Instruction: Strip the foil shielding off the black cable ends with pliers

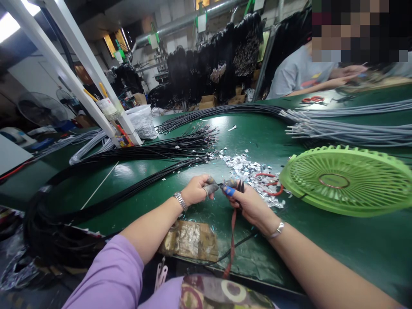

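Note:
My left hand (198, 189), with a grey covering on thumb and finger, pinches the end of a black cable (220, 184) over the green table. Facing it, my right hand (243, 198) is closed at the same cable end, blue tape round its thumb. A dark tool with two pointed tips (240, 186) sticks up from my right hand; the rest of it is hidden in the palm. Below that hand hangs a reddish strap (233, 240). White and silvery scraps (244, 167) lie just beyond my hands. Red-handled scissors (273, 184) rest among the scraps.
Black cable bundles (154, 178) stretch along the left. A green slatted fan cover (363, 180) stands at right, before grey cables (347, 131). A taped cardboard piece (193, 240) lies near the front edge. White posts (86, 64) rise at left. A co-worker (299, 71) sits across the table.

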A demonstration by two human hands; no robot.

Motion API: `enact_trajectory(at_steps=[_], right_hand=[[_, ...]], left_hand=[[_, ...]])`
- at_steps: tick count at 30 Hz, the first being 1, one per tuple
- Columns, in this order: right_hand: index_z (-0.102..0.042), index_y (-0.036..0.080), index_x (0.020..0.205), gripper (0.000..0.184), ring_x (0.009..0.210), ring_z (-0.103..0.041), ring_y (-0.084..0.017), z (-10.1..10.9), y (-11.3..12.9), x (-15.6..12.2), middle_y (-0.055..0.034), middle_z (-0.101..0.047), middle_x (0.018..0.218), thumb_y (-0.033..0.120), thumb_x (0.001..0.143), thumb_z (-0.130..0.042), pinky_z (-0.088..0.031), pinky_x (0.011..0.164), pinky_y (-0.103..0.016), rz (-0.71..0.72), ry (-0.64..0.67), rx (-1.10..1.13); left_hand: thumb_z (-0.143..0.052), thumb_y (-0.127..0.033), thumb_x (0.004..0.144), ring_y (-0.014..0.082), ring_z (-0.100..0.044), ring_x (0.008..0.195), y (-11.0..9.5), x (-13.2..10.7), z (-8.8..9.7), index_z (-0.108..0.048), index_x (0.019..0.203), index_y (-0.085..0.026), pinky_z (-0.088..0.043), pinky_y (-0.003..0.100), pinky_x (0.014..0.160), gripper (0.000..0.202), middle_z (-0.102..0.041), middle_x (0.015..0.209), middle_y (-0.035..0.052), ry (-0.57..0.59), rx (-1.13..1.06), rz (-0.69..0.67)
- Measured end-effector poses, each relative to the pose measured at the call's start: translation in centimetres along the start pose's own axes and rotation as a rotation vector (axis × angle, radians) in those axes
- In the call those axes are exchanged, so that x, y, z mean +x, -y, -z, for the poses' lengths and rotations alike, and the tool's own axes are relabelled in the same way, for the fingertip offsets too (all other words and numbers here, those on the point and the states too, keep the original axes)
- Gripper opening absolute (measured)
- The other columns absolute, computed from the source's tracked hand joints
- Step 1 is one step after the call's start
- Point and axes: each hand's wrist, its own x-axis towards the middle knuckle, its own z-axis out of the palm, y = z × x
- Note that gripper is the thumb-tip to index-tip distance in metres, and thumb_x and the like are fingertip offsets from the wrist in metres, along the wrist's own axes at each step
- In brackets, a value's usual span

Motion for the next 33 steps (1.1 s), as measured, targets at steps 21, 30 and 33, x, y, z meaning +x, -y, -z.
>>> enact_trajectory(at_steps=[21,30,33], right_hand=[[-0.059,0.019,0.066,0.035,0.044,-0.030,-0.006,0.27,-0.15,0.06,0.0064,-0.047,0.053,0.038,0.050,-0.083,-0.020,0.040,-0.022,0.158,-0.018,-0.170],[-0.060,0.019,0.069,0.037,0.043,-0.031,-0.006,0.23,-0.36,0.03,0.0064,-0.048,0.054,0.038,0.050,-0.084,-0.020,0.041,-0.022,0.164,0.009,-0.132],[-0.060,0.020,0.070,0.036,0.043,-0.031,-0.006,0.18,-0.53,0.06,0.0066,-0.048,0.053,0.037,0.050,-0.084,-0.020,0.041,-0.022,0.148,0.011,-0.089]], left_hand=[[-0.062,-0.047,0.074,0.0042,-0.037,0.033,-0.10,-0.03,0.00,-0.051,0.070,-0.015,-0.027,0.018,0.037,0.034,-0.054,0.048,-0.0044,0.029,-0.054,0.016],[-0.066,-0.057,0.064,0.0030,-0.034,0.029,-0.06,0.10,-0.12,-0.048,0.073,-0.016,-0.021,0.018,0.033,0.046,-0.054,0.047,-0.0063,0.092,-0.211,0.078],[-0.067,-0.057,0.063,0.0027,-0.033,0.029,-0.15,0.04,-0.16,-0.048,0.072,-0.016,-0.021,0.018,0.032,0.046,-0.054,0.046,-0.0068,0.092,-0.213,0.088]])
